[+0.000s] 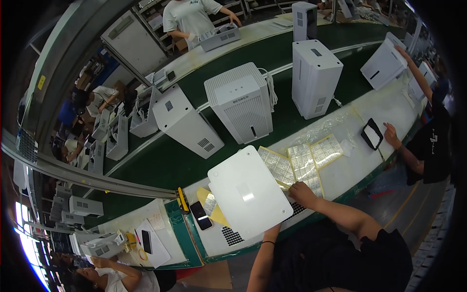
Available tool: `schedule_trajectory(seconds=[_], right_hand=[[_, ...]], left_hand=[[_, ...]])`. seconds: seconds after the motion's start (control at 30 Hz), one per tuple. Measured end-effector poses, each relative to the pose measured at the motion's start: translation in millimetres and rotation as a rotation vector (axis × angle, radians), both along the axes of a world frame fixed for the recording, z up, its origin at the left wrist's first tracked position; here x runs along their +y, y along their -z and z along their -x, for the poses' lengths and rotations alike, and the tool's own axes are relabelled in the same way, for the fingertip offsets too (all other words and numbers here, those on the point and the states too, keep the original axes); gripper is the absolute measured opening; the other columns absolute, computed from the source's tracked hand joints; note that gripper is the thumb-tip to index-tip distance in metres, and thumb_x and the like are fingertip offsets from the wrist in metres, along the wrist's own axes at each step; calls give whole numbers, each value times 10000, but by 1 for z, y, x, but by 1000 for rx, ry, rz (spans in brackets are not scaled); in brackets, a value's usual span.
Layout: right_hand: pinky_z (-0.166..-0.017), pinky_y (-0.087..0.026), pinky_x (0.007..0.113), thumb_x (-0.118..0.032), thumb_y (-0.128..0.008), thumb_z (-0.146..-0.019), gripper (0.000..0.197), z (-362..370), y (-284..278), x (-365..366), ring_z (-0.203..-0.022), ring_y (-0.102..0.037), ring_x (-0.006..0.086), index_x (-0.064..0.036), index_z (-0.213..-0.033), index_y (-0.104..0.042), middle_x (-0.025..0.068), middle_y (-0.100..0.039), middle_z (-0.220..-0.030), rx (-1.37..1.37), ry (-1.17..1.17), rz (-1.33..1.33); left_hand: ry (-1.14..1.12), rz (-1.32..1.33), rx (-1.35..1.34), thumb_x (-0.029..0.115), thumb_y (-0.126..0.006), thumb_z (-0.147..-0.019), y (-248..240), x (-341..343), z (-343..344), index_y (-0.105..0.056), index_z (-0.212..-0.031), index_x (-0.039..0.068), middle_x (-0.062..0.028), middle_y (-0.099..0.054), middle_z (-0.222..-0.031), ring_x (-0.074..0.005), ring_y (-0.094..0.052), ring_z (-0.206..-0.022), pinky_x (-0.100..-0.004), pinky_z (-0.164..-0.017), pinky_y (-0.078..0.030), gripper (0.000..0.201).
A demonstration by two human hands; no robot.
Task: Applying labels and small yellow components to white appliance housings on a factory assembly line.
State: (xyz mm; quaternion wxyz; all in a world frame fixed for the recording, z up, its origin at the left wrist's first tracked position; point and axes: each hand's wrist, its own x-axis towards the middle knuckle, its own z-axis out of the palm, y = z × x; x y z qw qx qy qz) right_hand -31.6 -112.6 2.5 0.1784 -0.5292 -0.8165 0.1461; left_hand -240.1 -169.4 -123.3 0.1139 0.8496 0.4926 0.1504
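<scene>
In front of me is a white boxy appliance [245, 192], its smooth flat face turned up, with small round marks near the corners. My left hand [273, 231] reaches to its near edge; the fingers are hidden behind it, so their grip does not show. Beside the appliance's right edge, my right hand [302, 193] is closed, fingertips bent down at shiny sheets of small labels [305, 163]. What the fingertips pinch, if anything, is too small to make out. Another label sheet on yellow backing [210, 203] sticks out at the appliance's left.
Several white appliances, one with a ribbed front [241, 104], stand along the green conveyor [146, 165] beyond the bench. A phone [201, 215] and a yellow-black cutter [182, 200] lie at left. Co-workers handle units at far, left and right; a black frame [372, 134] lies near one.
</scene>
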Motion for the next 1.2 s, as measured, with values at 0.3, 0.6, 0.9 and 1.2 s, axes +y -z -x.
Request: schedule_trajectory(seconds=[0.3, 0.6, 0.9, 1.2], right_hand=[[-816, -416, 362, -88, -652, -825, 146, 69, -239, 79, -878, -522, 276, -9, -900, -554, 107, -547, -876, 581, 87, -366], [-835, -403, 329, -92, -665, -821, 165, 93, -256, 117, -880, -518, 232, -24, -901, -537, 77, -543, -869, 468, -4, -219], [-951, -420, 413, -76, -663, -800, 133, 99, -253, 114, -841, -560, 266, -39, -873, -559, 73, -575, -800, 339, -80, -499], [-1024, -386, 425, -44, -685, -789, 244, 94, -237, 112, -1038, -560, 301, -46, -982, -535, 114, -590, -969, 357, -17, -508]], left_hand=[[9, -157, 65, 90, -520, -838, 4, -10, 10, -570, -1205, 106, -144, -547, -1249, -352, -481, -1213, -475, -1027, -384, 370], [-97, -61, -363, -27, -588, -733, -114, -46, 51, -606, -1089, 47, -133, -582, -1009, -318, -578, -904, -413, -770, -488, 365], [-895, -46, -656, -52, -570, -814, -180, -27, 113, -550, -1011, -16, -130, -575, -875, -215, -579, -718, -323, -584, -454, 201], [-787, -174, -1389, -33, -583, -876, -313, 56, 129, -451, -1154, -26, -122, -535, -1096, -92, -585, -766, -176, -633, -456, 307]])
